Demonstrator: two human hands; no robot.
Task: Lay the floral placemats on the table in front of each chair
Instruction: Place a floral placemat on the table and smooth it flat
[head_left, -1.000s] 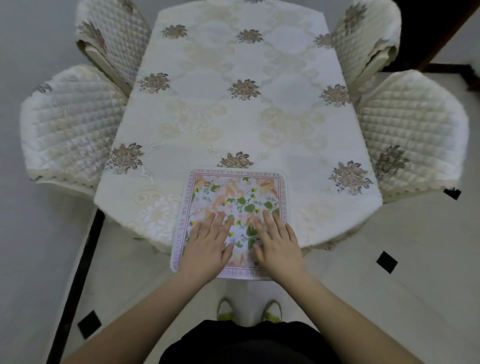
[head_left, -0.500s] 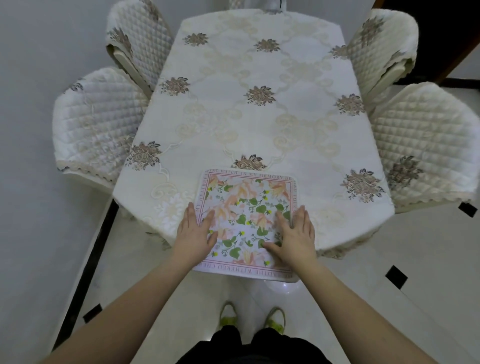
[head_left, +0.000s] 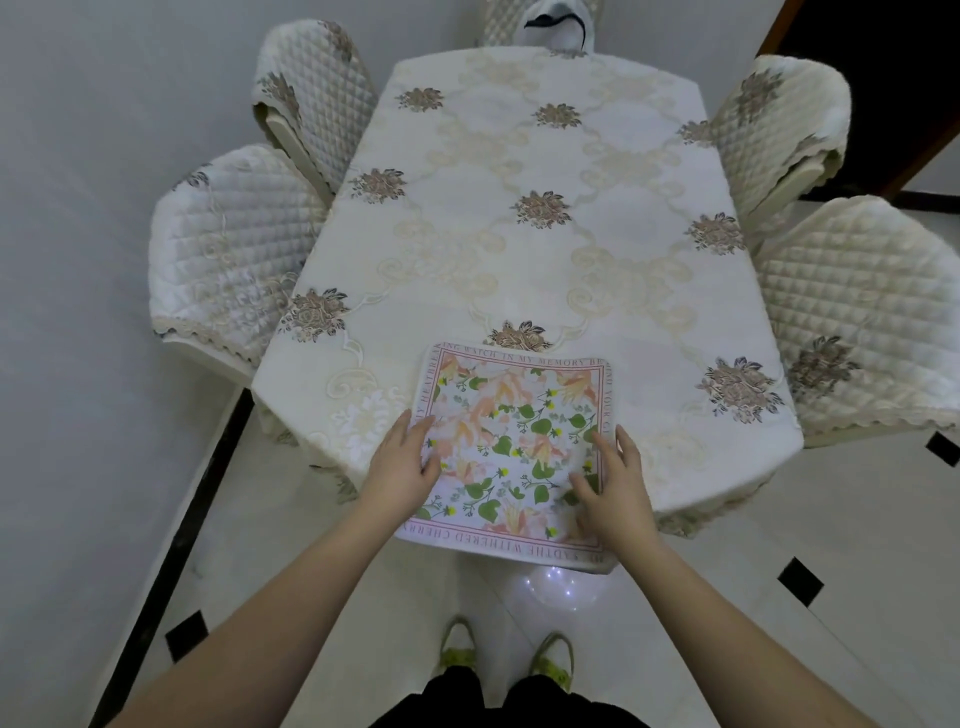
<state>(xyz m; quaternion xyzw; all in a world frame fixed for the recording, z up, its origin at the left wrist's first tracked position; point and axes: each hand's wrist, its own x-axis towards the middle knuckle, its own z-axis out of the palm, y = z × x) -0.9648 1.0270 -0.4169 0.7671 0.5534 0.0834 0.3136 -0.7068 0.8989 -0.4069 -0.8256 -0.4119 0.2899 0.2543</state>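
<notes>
A square floral placemat (head_left: 519, 436), with orange flowers, green leaves and a lettered pink border, lies at the near end of the table (head_left: 545, 249). Its near part hangs over the table's edge. My left hand (head_left: 402, 462) holds the mat's left edge, thumb on top and fingers along the side. My right hand (head_left: 615, 488) holds the right edge in the same way, with the thumb on the pattern. The cream tablecloth carries brown flower motifs, and no other placemat shows on it.
Quilted cream chairs stand around the table: two on the left (head_left: 223, 249) (head_left: 317, 98), two on the right (head_left: 857, 312) (head_left: 779, 119), one at the far end (head_left: 550, 21). A grey wall runs close on the left. My feet stand on pale tiled floor (head_left: 779, 519).
Both hands have slid from flat on the middle of the placemat out to its left and right edges. The placemat stays at the near end of the table.
</notes>
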